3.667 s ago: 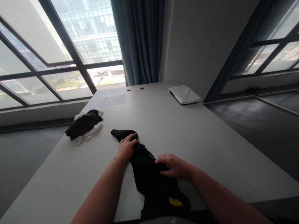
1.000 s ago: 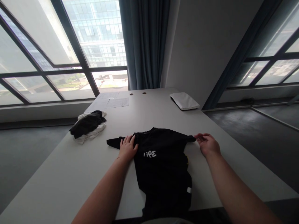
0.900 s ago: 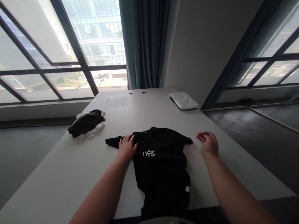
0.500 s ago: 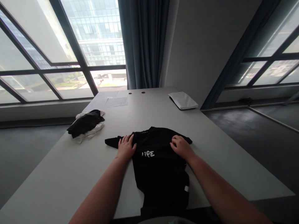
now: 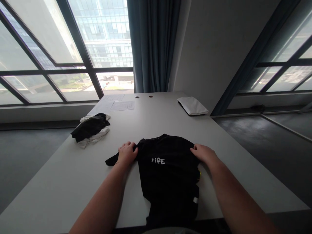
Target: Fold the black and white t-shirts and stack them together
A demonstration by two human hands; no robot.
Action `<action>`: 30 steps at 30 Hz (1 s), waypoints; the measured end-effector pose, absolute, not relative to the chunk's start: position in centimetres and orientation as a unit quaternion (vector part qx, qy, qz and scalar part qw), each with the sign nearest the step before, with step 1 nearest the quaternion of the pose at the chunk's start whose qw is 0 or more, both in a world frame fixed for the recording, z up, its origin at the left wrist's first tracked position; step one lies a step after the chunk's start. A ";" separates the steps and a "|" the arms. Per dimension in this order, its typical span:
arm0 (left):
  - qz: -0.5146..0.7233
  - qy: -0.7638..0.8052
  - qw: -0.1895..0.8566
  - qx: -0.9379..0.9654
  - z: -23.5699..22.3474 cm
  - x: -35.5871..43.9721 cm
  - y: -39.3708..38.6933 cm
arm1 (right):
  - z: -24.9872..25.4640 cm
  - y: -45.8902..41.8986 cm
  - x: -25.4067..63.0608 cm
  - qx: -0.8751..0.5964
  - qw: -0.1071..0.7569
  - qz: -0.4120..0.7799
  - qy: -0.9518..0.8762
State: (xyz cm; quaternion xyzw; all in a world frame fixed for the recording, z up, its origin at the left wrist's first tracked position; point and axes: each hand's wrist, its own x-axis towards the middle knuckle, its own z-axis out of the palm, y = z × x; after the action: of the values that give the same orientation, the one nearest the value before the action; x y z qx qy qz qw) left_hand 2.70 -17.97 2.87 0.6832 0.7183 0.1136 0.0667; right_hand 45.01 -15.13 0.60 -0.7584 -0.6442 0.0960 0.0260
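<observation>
A black T-shirt (image 5: 168, 182) with white lettering on its chest lies spread on the white table, collar away from me and hem toward my body. My left hand (image 5: 127, 152) is closed on the cloth where the left sleeve joins the shoulder; the sleeve end sticks out past it. At the opposite shoulder my right hand (image 5: 204, 154) pinches the fabric between thumb and fingers, and it hides most of that sleeve. A small white tag and a bit of yellow show along the shirt's right side, whose edge is uneven.
A crumpled pile of black and white clothes (image 5: 91, 128) sits at the table's left edge. Sheets of paper (image 5: 122, 105) lie at the far left, near two round holes. A folded white cloth (image 5: 193, 106) rests at the far right. Beyond the table (image 5: 73, 185) are windows and a curtain (image 5: 153, 48).
My right hand has moved outward to the right along the shoulder, and my left hand slightly left. The shirt's upper part is wider and its chest lettering has shifted right.
</observation>
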 end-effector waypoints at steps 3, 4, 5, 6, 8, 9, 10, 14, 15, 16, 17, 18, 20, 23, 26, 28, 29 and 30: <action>0.167 0.682 0.077 0.708 2.8 3.0 -18.0 | 1.9 -14.5 41.4 -0.707 0.057 0.064 -0.702; 0.182 0.675 0.086 0.709 2.8 3.1 -18.0 | 2.2 -14.2 39.7 -0.674 0.074 0.067 -0.732; 0.197 0.672 0.097 0.707 2.8 3.1 -18.0 | 2.3 -13.9 38.1 -0.639 0.086 0.077 -0.761; 0.212 0.669 0.108 0.704 2.8 3.0 -18.0 | 2.4 -13.5 36.5 -0.610 0.091 0.094 -0.781; 0.243 0.661 0.127 0.699 2.7 2.8 -18.1 | 1.9 -12.7 34.0 -0.588 0.080 0.116 -0.797; 0.260 0.656 0.134 0.695 2.5 2.6 -18.1 | 1.5 -12.3 33.2 -0.590 0.073 0.113 -0.796; 0.276 0.654 0.137 0.691 2.4 2.4 -18.1 | 0.9 -11.9 32.8 -0.596 0.066 0.104 -0.794; 0.327 0.682 0.082 0.649 2.2 1.5 -17.9 | -1.2 -10.8 33.2 -0.596 0.043 0.091 -0.797; 0.334 0.691 0.056 0.638 2.3 1.2 -17.8 | -1.5 -10.7 33.5 -0.589 0.037 0.096 -0.801; 0.337 0.698 0.029 0.631 2.5 0.9 -17.7 | -1.7 -10.7 33.7 -0.584 0.034 0.100 -0.805; 0.336 0.703 0.001 0.627 2.7 0.6 -17.6 | -1.8 -10.7 33.9 -0.581 0.033 0.101 -0.807; 0.332 0.708 -0.027 0.623 2.9 0.4 -17.5 | -1.9 -10.7 34.0 -0.580 0.033 0.102 -0.807; 0.318 0.714 -0.072 0.620 3.3 0.3 -17.5 | -1.8 -10.8 33.9 -0.583 0.034 0.103 -0.805; 0.268 0.691 -0.067 0.668 3.1 1.3 -17.7 | -1.6 -10.9 33.5 -0.587 0.037 0.101 -0.802; 0.174 0.642 0.010 0.747 1.8 3.4 -18.0 | -1.6 -10.9 33.3 -0.590 0.039 0.105 -0.800; 0.121 0.635 0.038 0.762 0.9 4.5 -18.0 | -1.6 -11.0 33.3 -0.589 0.046 0.112 -0.799; 0.106 0.637 0.041 0.763 0.6 4.8 -18.0 | -1.6 -11.0 33.3 -0.588 0.055 0.115 -0.799; 0.098 0.638 0.039 0.763 0.4 5.0 -18.0 | -1.6 -11.1 33.2 -0.587 0.066 0.119 -0.798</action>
State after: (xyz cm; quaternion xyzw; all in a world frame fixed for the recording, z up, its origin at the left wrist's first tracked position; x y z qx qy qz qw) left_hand 5.02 -18.02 0.43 0.7627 0.6381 0.0980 0.0391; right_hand 33.24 -11.07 -1.64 -0.5873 -0.7978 0.1193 0.0659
